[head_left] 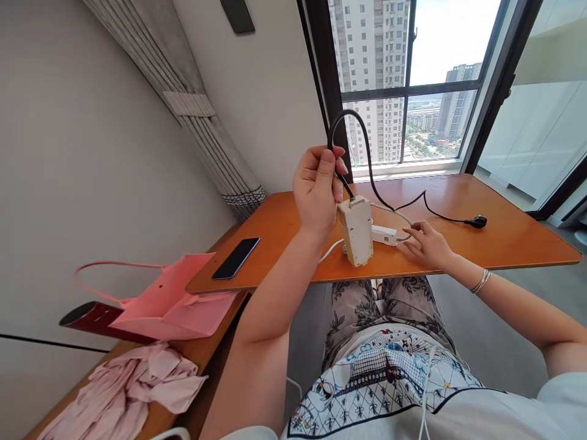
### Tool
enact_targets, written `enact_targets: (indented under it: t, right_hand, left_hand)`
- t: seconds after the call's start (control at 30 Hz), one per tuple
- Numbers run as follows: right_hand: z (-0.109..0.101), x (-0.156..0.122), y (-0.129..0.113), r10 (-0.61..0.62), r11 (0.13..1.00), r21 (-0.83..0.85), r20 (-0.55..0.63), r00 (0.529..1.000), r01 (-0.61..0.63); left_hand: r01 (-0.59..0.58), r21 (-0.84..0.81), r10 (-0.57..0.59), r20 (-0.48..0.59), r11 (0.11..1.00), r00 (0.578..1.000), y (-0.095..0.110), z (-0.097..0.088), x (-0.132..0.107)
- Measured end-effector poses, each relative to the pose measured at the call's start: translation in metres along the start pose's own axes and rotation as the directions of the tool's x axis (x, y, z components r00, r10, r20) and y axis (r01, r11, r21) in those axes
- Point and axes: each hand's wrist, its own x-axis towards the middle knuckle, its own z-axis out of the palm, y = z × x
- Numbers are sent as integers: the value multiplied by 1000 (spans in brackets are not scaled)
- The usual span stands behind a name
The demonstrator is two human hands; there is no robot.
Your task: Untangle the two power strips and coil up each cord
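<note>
Extending beneath the person's left hand (320, 186) and right hand (428, 244), the tabletop (513, 241). Below and rightward of the left hand, the nearer one, sits the beige block (359, 235), long axis pointing away. Left fingers pinch its black cord (349, 112). Beside the right fingers: white strip (384, 236); grip on its cable (402, 239) indeterminable.

A white shirt (383, 366), patterned in front, is worn with grey, dark-leafed trousers (408, 302) and thin, silvery bangles (481, 281).
</note>
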Motion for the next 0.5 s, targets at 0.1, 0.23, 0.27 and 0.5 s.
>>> enact_targets:
  t: [0.1,0.23,0.27,0.5]
  right_hand:
    - [10,24,6,61,996,59,11,998,-61]
    - [28,58,9,167,979,98,140,976,-181]
    - [32,65,8,192,971,107,185,964,-214]
    - [38,69,-10,110,983,115,263,959,-145]
  left_hand:
    - [-31,-23,33,63,999,997,-2,2,-4]
    - [-12,-63,16,71,998,997,-6,8,-9]
    - [1,-73,4,72,997,997,-7,9,-10]
    - [166,28,-167,64,986,984,-25,6,-11]
